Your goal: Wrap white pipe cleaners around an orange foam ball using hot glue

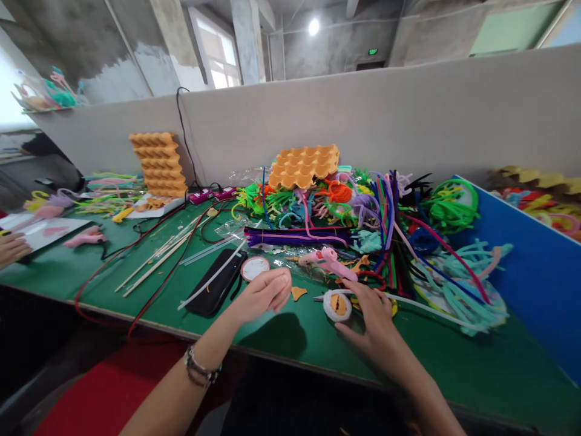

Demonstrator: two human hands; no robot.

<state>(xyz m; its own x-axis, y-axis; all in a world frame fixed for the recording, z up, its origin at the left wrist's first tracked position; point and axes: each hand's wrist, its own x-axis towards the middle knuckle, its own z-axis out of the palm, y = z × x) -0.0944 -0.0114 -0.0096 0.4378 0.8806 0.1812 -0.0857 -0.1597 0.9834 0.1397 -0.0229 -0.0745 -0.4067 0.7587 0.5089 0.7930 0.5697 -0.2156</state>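
Observation:
My left hand hovers over the green table with its fingers curled and pressed together; anything inside them is hidden. On its wrist is a beaded bracelet. To its right, my right hand has thumb and fingers apart beside a white coiled disc with an orange centre; whether it touches the disc I cannot tell. A long white pipe cleaner stretches right from near the disc. Between the hands lies an orange scrap. Behind the right hand rests a pink glue gun.
Piles of coloured pipe cleaners and an orange egg-crate tray stand at the back. A black pouch, a round white disc and wooden sticks lie left. A blue panel borders the right. Another person's hand is far left.

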